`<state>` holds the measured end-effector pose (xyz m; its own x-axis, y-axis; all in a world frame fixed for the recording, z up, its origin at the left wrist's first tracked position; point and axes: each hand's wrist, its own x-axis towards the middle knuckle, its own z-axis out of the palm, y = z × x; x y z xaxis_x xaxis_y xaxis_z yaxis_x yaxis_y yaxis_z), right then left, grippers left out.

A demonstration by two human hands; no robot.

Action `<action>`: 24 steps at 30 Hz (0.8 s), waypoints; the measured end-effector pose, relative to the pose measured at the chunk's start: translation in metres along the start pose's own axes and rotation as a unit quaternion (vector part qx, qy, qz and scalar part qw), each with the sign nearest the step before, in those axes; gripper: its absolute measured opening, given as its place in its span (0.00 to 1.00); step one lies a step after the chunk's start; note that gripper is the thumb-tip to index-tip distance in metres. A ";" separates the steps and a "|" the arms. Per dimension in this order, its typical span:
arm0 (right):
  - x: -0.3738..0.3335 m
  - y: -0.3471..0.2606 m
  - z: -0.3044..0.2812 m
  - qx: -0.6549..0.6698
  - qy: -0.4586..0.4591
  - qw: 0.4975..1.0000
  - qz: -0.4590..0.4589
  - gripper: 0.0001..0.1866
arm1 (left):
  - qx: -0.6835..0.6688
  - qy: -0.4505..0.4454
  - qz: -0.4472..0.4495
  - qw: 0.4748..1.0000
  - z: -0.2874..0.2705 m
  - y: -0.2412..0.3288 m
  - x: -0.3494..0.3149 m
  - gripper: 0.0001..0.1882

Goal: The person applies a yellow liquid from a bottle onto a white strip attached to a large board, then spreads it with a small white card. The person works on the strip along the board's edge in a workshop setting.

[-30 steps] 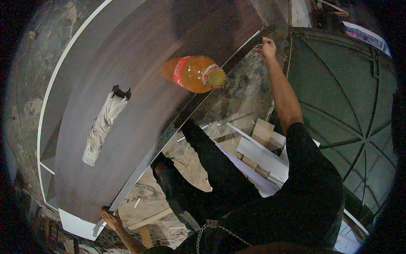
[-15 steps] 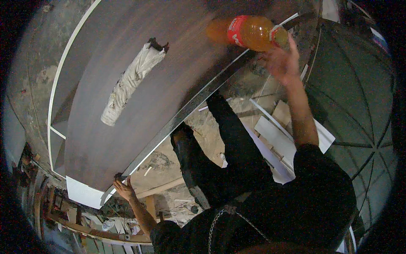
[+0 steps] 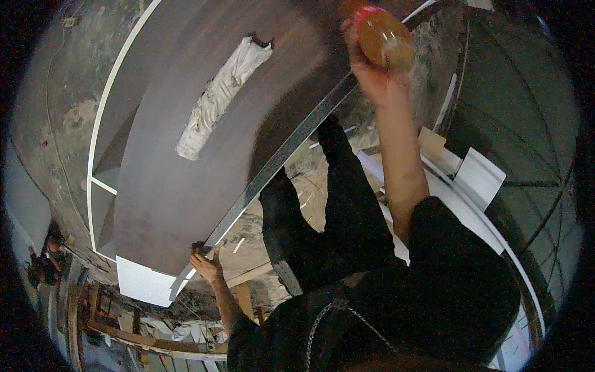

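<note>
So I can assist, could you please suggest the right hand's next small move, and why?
Perhaps move the orange bottle inward over the brown board: the right hand holds it near the edge, while the left hand is at the lower corner.

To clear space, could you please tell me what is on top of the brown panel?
On the brown panel lies a pale crumpled roll, hiding the surface beneath. Whether the orange bottle in the right hand touches the panel is unclear.

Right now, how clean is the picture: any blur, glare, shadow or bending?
Head view: the right hand and orange bottle look blurred, with bright glints on the bottle; a dark shadow lies on the brown panel; the white edging bows; corners go black.
</note>
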<state>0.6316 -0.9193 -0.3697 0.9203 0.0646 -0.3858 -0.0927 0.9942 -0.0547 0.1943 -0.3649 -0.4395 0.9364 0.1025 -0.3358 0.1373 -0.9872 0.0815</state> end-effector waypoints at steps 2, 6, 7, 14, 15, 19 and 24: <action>-0.040 0.026 0.027 -0.139 0.039 0.987 -0.074 0.30 | 0.033 0.020 0.000 0.999 0.004 -0.031 -0.026 0.34; -0.087 0.023 0.024 -0.389 0.133 0.882 -0.229 0.27 | 0.060 0.034 0.007 0.998 0.006 -0.016 -0.022 0.29; -0.091 0.023 0.020 -0.394 0.170 0.865 -0.259 0.24 | 0.039 0.024 -0.009 0.999 0.007 -0.013 -0.020 0.28; -0.087 0.044 -0.042 -0.477 0.154 0.733 -0.460 0.23 | -0.014 0.106 0.075 0.991 0.013 -0.041 -0.021 0.26; -0.087 0.048 -0.046 -0.488 0.121 0.707 -0.497 0.23 | -0.033 0.096 0.084 0.991 0.010 -0.037 -0.014 0.25; -0.096 0.063 -0.083 -0.477 0.023 0.729 -0.491 0.27 | -0.010 0.091 0.078 0.993 0.017 -0.054 -0.020 0.30; -0.100 0.064 -0.132 -0.507 -0.034 0.701 -0.500 0.29 | -0.111 0.090 0.136 0.980 -0.019 0.011 0.028 0.34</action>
<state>0.4833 -0.8734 -0.4564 0.7308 -0.5832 0.3547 0.4204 -0.0248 -0.9070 0.2277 -0.3704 -0.4305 0.9872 -0.1215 -0.1028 -0.0778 -0.9318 0.3545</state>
